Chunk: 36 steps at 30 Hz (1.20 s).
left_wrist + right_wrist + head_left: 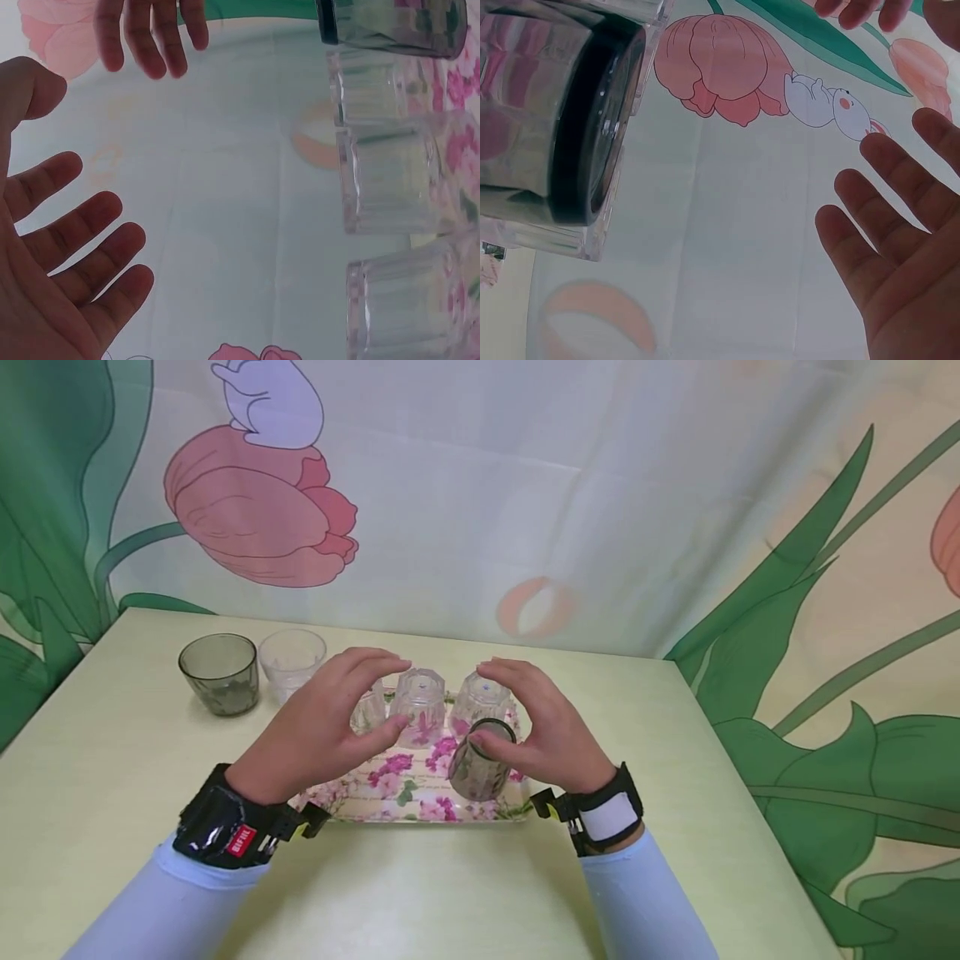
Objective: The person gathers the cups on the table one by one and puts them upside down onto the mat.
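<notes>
Both hands hover over a floral tray [405, 806], empty and with their fingers spread. My left hand [318, 722] is above the left part of the tray, hiding part of a clear glass [369, 710]. A second clear glass [418, 706] stands in the middle of that back row, base up, and a third clear glass [480, 697] is at its right end. In front of the third is a grey glass [476, 772], its dark-ringed end up. My right hand [543, 727] is just over it; the thumb overlaps its top in the head view, while the right wrist view shows them apart.
Left of the tray, a grey tumbler [223, 681] and a clear tumbler [288, 660] stand upright, mouths up, on the pale table [420, 893]. A printed curtain [465, 510] with flowers hangs right behind the table's back edge.
</notes>
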Tool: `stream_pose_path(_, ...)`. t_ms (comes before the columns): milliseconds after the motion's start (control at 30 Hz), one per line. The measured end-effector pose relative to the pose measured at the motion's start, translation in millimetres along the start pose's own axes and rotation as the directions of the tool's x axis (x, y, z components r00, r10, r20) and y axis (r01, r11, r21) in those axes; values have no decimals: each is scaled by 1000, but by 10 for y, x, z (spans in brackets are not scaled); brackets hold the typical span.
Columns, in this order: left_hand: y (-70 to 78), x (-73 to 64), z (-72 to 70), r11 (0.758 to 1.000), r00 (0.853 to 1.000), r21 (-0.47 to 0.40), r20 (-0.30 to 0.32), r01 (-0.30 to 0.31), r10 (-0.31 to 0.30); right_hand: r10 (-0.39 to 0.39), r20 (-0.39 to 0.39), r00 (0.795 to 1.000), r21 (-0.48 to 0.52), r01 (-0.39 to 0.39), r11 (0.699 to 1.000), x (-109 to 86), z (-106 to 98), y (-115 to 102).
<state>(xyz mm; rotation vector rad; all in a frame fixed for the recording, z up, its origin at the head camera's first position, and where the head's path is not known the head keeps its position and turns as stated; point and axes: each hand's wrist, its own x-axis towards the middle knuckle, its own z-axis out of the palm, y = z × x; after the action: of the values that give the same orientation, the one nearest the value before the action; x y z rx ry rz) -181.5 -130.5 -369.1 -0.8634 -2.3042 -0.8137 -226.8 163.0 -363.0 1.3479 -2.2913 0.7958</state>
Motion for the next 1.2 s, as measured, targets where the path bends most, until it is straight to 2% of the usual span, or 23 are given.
stream_pose_path(133, -84, 6, -59, 999, 1000, 34, 8, -4, 4, 4, -3, 1000, 3, -4, 1000, -2, -16, -15)
stream_pose_path(233, -150, 3, -120, 999, 999, 49, 42, 3, -5, 2, 2, 1000, -1, -2, 1000, -13, -16, -4)
stream_pose_path(367, -234, -15, -203, 996, 995, 69, 83, 50, -56, 5, 8, 1000, -6, -5, 1000, -19, -14, 6)
stream_pose_path(500, -318, -37, -277, 989, 990, 105, 88, 101, -110, 6, 9, 1000, -7, -6, 1000, -13, -12, 2)
stream_pose_path(733, -456, -44, -347, 978, 986, 168, 90, 125, -141, 7, 5, 1000, -5, -7, 1000, -10, 4, 5)
stream_pose_path(967, -598, -40, -361, 962, 963, 198, 154, 188, -220, 2, 3, 1000, 1, -2, 1000, -7, 3, -4)
stream_pose_path(1200, -723, -41, -352, 941, 942, 256, 189, 224, -275, 3, 6, 1000, 5, -3, 1000, -5, 8, 1)
